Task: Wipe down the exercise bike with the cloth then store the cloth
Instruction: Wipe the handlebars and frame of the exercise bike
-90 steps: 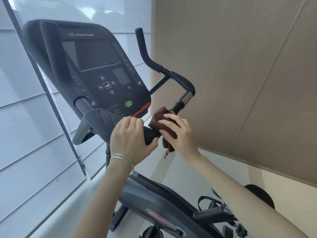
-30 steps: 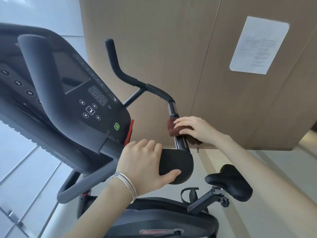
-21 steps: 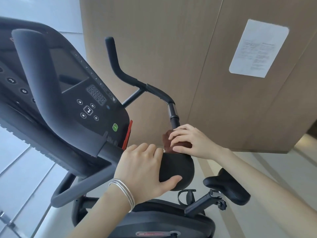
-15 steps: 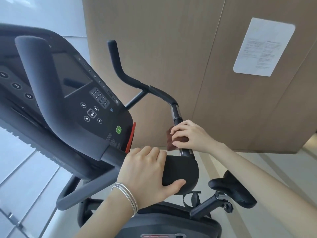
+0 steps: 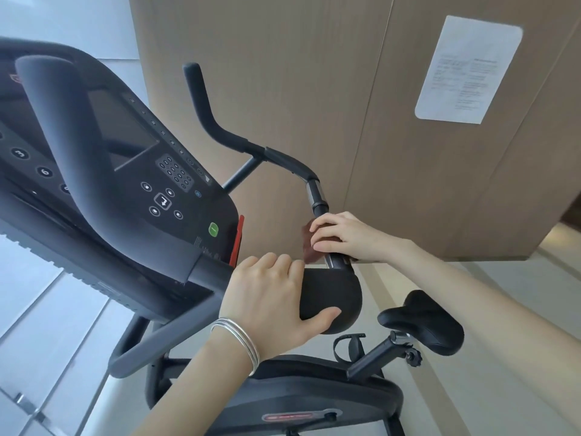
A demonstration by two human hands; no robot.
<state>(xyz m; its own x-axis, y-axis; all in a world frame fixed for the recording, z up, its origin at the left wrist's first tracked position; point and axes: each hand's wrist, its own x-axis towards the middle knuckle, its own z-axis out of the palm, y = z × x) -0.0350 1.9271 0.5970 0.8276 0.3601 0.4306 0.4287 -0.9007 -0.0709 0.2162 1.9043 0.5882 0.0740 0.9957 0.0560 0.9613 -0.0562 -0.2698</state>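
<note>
Currently, right hand: the right hand is curled around the handlebar stem, fingers bent and pressed over the brown cloth, which it grips against the tube.
Cloth position: wrapped between palm and stem, just above the padded armrest; only a small brown edge shows left of the fingers.
Recent change: against the view a second earlier the wiping hand sits slightly higher on the stem than at its lowest pass, when it met the pad; the stroke has gone down and come back up.
Meaning for task: judged mid-wipe on this one stem; much of the exercise bike remains, and storing the cloth is not yet due.
Left hand: the left hand clasps the near end of the padded armrest, thumb underneath, fingers over the top, steadying; a bracelet sits at the wrist.
Surroundings: console to the left, saddle lower right, a paper notice on the wall panel.
</note>
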